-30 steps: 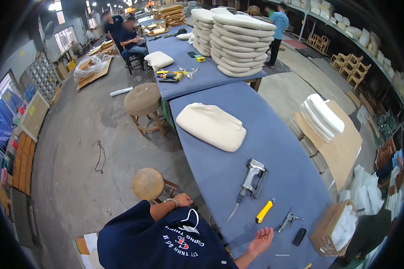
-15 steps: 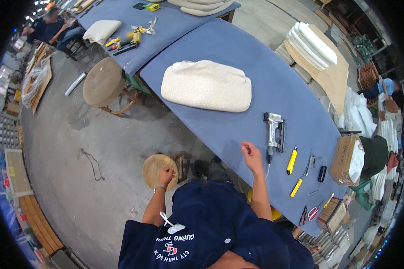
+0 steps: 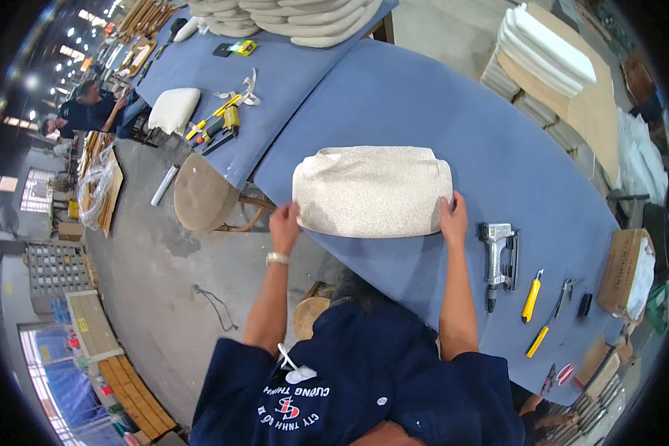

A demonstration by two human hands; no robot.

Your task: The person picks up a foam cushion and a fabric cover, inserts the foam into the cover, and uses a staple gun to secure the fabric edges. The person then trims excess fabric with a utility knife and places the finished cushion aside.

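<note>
A rounded, off-white fabric cushion (image 3: 372, 197) lies on the blue-covered table (image 3: 394, 82), its far edge folded over. My left hand (image 3: 284, 227) grips the cushion's left near corner, fingers curled at the edge. On the opposite end, my right hand (image 3: 454, 217) holds the right near corner, thumb on top and fingers along the side. To the right of it lies a silver staple gun (image 3: 498, 256) with a hose. Beyond the staple gun are a yellow utility knife (image 3: 531, 299) and a thin tool with a yellow handle (image 3: 538, 342).
Red-handled scissors (image 3: 564, 374) and a cardboard box (image 3: 621, 271) are at the table's right end. A padded round stool (image 3: 201, 195) stands left of the table, a wooden stool (image 3: 309, 318) near my legs. Stacked cushions (image 3: 327, 26) sit at the back. Another person (image 3: 89, 111) sits far left.
Both my hands have moved forward from apart and come onto the cushion's two near corners. The cushion appears lower and further right as the view has shifted.
</note>
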